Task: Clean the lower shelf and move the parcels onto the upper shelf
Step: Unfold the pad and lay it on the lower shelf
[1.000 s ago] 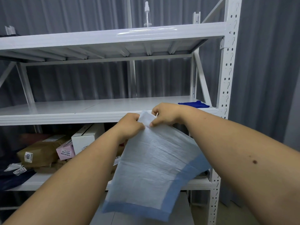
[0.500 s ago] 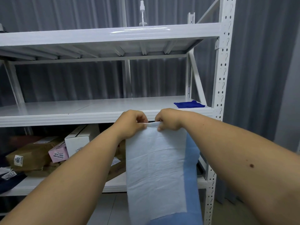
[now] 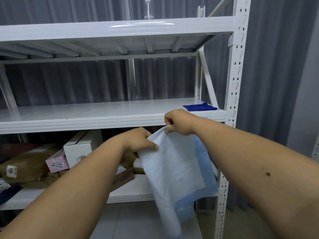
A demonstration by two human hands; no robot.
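A white sheet with a blue border hangs in front of the white rack. My left hand pinches its left upper edge and my right hand pinches its top corner, a little higher. On the lower shelf lie several parcels: a white box, a pink box, a brown bag and brown packets partly hidden behind my left arm. The middle shelf above them carries only a folded blue cloth at its right end.
A clear spray bottle stands on the top shelf. The rack's perforated right post runs beside my right arm. Grey curtain hangs behind and to the right. Tiled floor shows below the rack.
My hands have drawn apart: the left dropped lower and left, the right rose slightly. The sheet's top edge has opened out and the sheet swung, its blue border now along the right and bottom.
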